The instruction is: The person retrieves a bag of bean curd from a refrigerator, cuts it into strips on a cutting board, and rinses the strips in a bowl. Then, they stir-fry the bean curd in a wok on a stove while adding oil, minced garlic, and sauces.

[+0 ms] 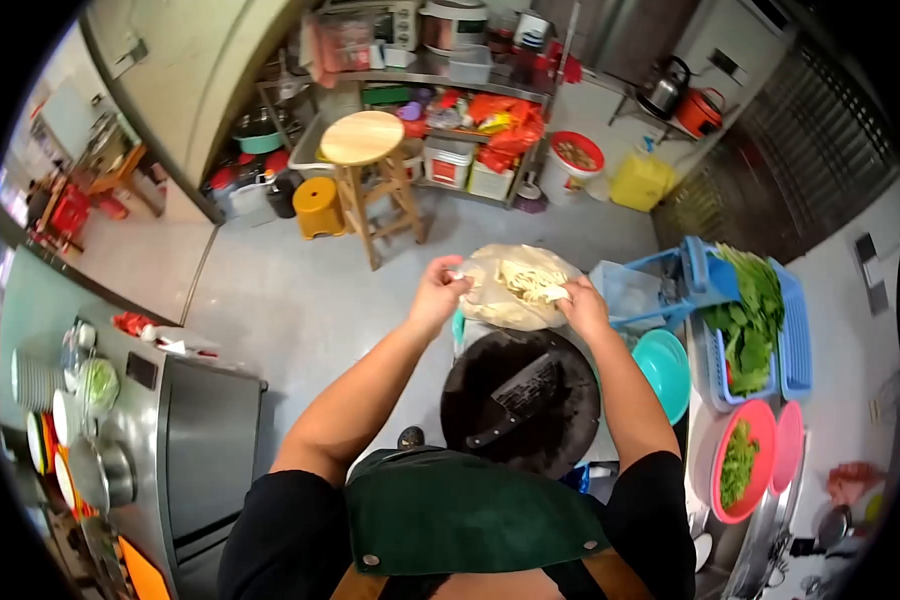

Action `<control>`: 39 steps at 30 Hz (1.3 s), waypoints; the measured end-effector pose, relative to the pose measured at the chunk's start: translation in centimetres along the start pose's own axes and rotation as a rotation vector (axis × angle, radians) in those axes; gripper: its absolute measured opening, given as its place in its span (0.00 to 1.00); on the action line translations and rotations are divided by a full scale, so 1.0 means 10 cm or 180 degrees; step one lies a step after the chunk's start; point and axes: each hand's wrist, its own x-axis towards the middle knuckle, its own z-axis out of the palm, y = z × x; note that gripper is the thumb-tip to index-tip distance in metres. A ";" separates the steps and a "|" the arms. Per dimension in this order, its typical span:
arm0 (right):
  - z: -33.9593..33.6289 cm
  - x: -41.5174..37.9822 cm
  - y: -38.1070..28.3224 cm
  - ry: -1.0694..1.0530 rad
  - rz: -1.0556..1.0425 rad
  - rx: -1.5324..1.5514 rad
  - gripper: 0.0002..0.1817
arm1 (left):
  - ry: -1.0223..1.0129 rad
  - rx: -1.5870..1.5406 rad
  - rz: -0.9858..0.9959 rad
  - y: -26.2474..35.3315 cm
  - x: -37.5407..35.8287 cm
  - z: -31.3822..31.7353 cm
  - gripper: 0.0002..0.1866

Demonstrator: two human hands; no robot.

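Observation:
Between my two hands is a clear plastic bag [488, 308], its mouth spread apart, with pale noodles [532, 280] inside. My left hand [440, 292] pinches the bag's left edge. On the opposite edge, my right hand [583, 302] is closed, gripping the plastic. Just below the bag, nearer my body, stands a round dark chopping block [470, 385]. A cleaver [526, 392] lies flat across it, its handle pointing toward my lower left.
To the right are a teal basin [662, 372], blue baskets [796, 330] with leafy greens [750, 310], and a pink basin [763, 440]. A wooden stool [363, 138] and loaded metal shelves [430, 72] stand ahead. A steel counter [210, 420] is at left.

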 end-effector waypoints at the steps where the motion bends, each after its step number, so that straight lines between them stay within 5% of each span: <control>1: -0.08 -0.03 -0.01 0.0092 0.0017 0.0091 0.11 | -0.0065 -0.0004 -0.0035 0.04 -0.01 0.03 0.22; 8: -0.32 -0.18 -0.13 0.1144 -0.0256 0.1408 0.13 | -0.0309 0.0774 0.0228 0.01 -0.07 0.15 0.22; 12: -0.11 -0.09 -0.16 0.0961 -0.0369 0.1364 0.13 | -0.0461 0.0531 0.0455 -0.06 -0.09 0.18 0.21; 14: 0.09 -0.02 -0.14 0.0070 0.0098 0.1028 0.15 | -0.0472 0.0434 0.0532 -0.10 -0.09 0.19 0.21; 17: 0.35 0.04 -0.04 -0.0522 -0.0332 0.0424 0.16 | -0.0532 0.0365 0.0599 -0.07 -0.12 0.19 0.20; 19: 0.38 0.21 -0.10 -0.1657 0.1070 0.1206 0.18 | -0.0577 0.0393 0.0586 -0.06 -0.16 0.18 0.20; 20: 0.41 0.25 -0.18 -0.1224 0.1923 0.1710 0.23 | -0.0643 0.0437 0.0518 -0.05 -0.18 0.17 0.20; 22: 0.50 0.22 -0.25 -0.0238 0.1525 0.0908 0.29 | -0.0717 0.0470 0.0434 -0.06 -0.23 0.17 0.19; 24: 0.60 0.18 -0.29 -0.0782 0.1428 0.0560 0.34 | -0.0765 0.0537 0.0489 -0.07 -0.26 0.16 0.19; 29: 0.54 0.13 -0.20 -0.0743 0.1201 0.0193 0.11 | -0.0521 0.0749 0.0472 -0.21 -0.16 0.03 0.18; 31: 0.35 0.08 -0.13 -0.0502 0.1170 0.0286 0.10 | -0.0448 0.0773 0.0443 -0.18 -0.17 0.03 0.18; 33: 0.14 0.00 -0.13 -0.0251 0.1147 0.0373 0.10 | 0.0314 0.2817 0.1771 -0.06 -0.25 0.08 0.19; 34: 0.02 -0.05 -0.15 0.0020 0.1026 0.0654 0.08 | 0.0297 0.2803 0.1776 0.02 -0.28 0.14 0.19; 36: -0.19 -0.14 -0.23 0.0318 0.0910 0.0922 0.07 | -0.0080 0.2913 0.2409 0.17 -0.25 0.32 0.20; 39: -0.49 -0.30 -0.39 0.1036 0.0773 0.2694 0.02 | -0.1322 0.2918 0.2050 0.12 -0.11 0.59 0.26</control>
